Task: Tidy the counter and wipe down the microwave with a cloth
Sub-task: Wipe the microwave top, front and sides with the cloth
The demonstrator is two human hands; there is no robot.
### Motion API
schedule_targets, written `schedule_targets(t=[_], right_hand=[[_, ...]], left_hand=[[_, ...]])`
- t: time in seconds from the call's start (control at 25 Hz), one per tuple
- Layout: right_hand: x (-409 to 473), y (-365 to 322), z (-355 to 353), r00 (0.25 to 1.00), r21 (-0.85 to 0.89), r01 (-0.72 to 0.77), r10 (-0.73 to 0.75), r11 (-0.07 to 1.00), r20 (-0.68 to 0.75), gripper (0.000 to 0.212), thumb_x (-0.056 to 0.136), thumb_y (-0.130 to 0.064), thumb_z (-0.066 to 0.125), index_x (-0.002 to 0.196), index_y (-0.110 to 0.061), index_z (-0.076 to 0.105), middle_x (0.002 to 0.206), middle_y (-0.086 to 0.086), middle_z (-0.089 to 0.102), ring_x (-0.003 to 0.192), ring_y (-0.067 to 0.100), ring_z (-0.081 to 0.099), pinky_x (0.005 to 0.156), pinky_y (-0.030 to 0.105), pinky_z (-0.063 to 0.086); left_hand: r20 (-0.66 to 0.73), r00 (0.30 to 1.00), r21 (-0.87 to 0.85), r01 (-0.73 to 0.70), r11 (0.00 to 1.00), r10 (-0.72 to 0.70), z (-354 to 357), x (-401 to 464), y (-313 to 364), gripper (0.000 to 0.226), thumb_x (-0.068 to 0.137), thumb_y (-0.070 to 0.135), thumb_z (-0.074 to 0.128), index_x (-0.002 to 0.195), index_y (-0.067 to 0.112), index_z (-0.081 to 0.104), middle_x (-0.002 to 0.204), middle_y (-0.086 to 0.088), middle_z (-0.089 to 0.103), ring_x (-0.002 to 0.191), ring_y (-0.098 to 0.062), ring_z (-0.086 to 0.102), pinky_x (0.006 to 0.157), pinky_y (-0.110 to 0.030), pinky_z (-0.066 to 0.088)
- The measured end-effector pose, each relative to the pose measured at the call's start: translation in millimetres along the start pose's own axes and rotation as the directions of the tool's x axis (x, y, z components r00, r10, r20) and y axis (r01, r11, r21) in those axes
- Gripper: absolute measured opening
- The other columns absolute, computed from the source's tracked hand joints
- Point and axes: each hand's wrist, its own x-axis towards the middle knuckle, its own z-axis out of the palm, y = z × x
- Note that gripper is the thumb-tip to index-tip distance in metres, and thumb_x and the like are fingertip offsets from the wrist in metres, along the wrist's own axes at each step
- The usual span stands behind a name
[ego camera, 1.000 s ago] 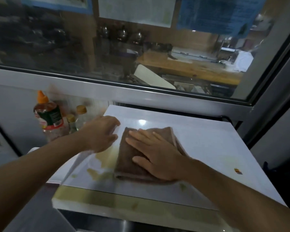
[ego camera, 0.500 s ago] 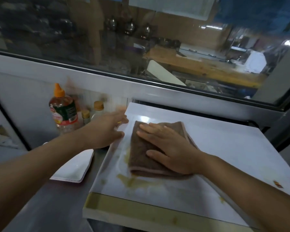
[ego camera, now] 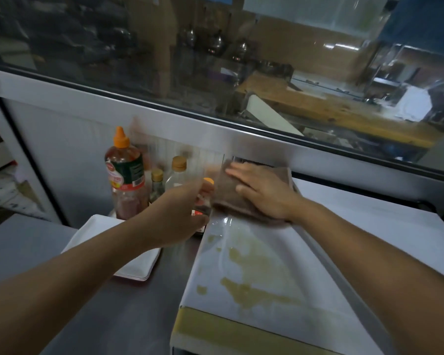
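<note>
Head view: bottles [ego camera: 128, 172] and white tray [ego camera: 139, 262] crowd microwave's [ego camera: 344, 239] left side.

A working kitchen: sauce bottles [ego camera: 124, 172] on a steel counter [ego camera: 108, 303] (kettles [ego camera: 217, 43] behind the window [ego camera: 241, 73]).

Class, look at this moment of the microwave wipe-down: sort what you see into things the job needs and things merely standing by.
In use:
brown cloth
right hand pressing it flat
microwave top
yellowish stains

Standing by:
orange-capped sauce bottle
small bottles
white tray
left hand, near the bottles
</note>
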Motion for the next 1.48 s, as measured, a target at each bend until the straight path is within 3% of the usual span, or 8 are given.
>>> schedule_targets(t=[0.12,0.28,0.52,0.76,1.04,1.16,1.28,1.48], right_hand=[[19.3,-9.1,5.8,0.991,-0.073,-0.115,0.12,0.991,0.065,0.045,0.1,-0.035,0.033,0.144,-0.029,0.032,0.157,-0.008,0.02,0.144,0.019,0.017,0.116,0.045,0.016],[-35.9,-58.4,11.1,0.993,-0.031,0.114,-0.113,0.993,0.036,0.043,0.095,-0.039,0.034,0.136,-0.03,0.043,0.149,-0.01,0.033,0.139,0.016,0.025,0.114,0.044,0.019],[-121.8,-126.0,15.7,0.983,-0.029,0.182,-0.181,0.983,0.033,0.047,0.095,-0.05,0.028,0.139,-0.035,0.034,0.151,-0.01,0.029,0.141,0.016,0.025,0.115,0.044,0.02],[-110.3,-70.3,-4.0,0.921,-0.057,-0.384,0.387,0.921,0.053,0.05,0.1,-0.041,0.026,0.149,-0.034,0.016,0.159,-0.009,0.008,0.146,0.019,0.01,0.118,0.045,0.011],[-192.5,-124.2,11.8,0.969,-0.048,-0.248,0.248,0.968,0.005,0.066,0.086,-0.07,0.005,0.147,-0.045,0.001,0.158,-0.018,-0.004,0.144,0.005,-0.007,0.114,0.033,-0.005],[-235.2,-88.2,-6.4,0.839,-0.063,-0.544,0.545,0.837,-0.004,0.057,0.094,-0.058,0.012,0.148,-0.041,0.008,0.158,-0.016,-0.001,0.146,0.009,0.0,0.118,0.037,0.001],[-236.7,-90.7,-2.2,0.682,-0.089,-0.731,0.727,0.677,-0.079,0.055,0.098,-0.05,0.015,0.15,-0.032,0.011,0.16,-0.007,0.002,0.147,0.02,0.004,0.117,0.045,0.004],[-229.4,-136.4,22.7,0.87,-0.113,-0.49,0.477,0.864,-0.127,0.065,0.09,-0.058,0.004,0.15,-0.033,0.01,0.159,-0.01,0.002,0.147,0.015,0.002,0.116,0.04,0.001]], left_hand=[[-0.041,0.997,0.033,0.063,0.997,-0.062,0.4,-10.9,-6.3,0.046,0.082,0.006,0.064,0.124,0.018,0.049,0.11,0.004,0.061,0.097,-0.009,0.056,0.077,-0.011,0.042],[-0.066,0.995,0.032,0.082,0.996,-0.08,-8.5,-26.5,-5.9,0.041,0.083,0.001,0.062,0.12,0.015,0.052,0.11,0.003,0.059,0.092,-0.007,0.052,0.071,-0.013,0.038],[-0.03,0.998,0.017,0.055,0.998,-0.055,-12.5,-55.6,9.1,0.038,0.083,0.0,0.062,0.117,0.014,0.053,0.099,0.01,0.05,0.09,-0.008,0.05,0.075,-0.02,0.039],[0.054,0.998,-0.044,0.038,0.998,-0.036,-8.9,-76.4,24.8,0.037,0.087,-0.005,0.047,0.118,0.015,0.048,0.111,0.0,0.059,0.098,-0.02,0.058,0.082,-0.029,0.047],[0.064,0.993,0.026,0.094,0.995,-0.096,6.4,-87.2,41.5,0.042,0.084,0.009,0.058,0.125,0.017,0.048,0.128,-0.005,0.051,0.111,-0.017,0.047,0.089,-0.025,0.04],[0.1,0.995,0.244,-0.054,0.968,0.031,17.5,-89.5,56.5,0.041,0.086,0.019,0.055,0.126,0.024,0.051,0.144,-0.002,0.04,0.132,-0.02,0.035,0.109,-0.04,0.031],[0.14,0.986,0.245,-0.123,0.962,0.091,31.4,-96.6,68.8,0.039,0.088,0.013,0.049,0.126,0.024,0.053,0.142,0.002,0.044,0.132,-0.018,0.035,0.11,-0.038,0.029],[0.087,0.996,0.288,-0.035,0.957,0.011,39.3,-96.0,87.2,0.036,0.086,0.018,0.054,0.121,0.023,0.053,0.136,0.0,0.048,0.126,-0.021,0.04,0.106,-0.041,0.033]])
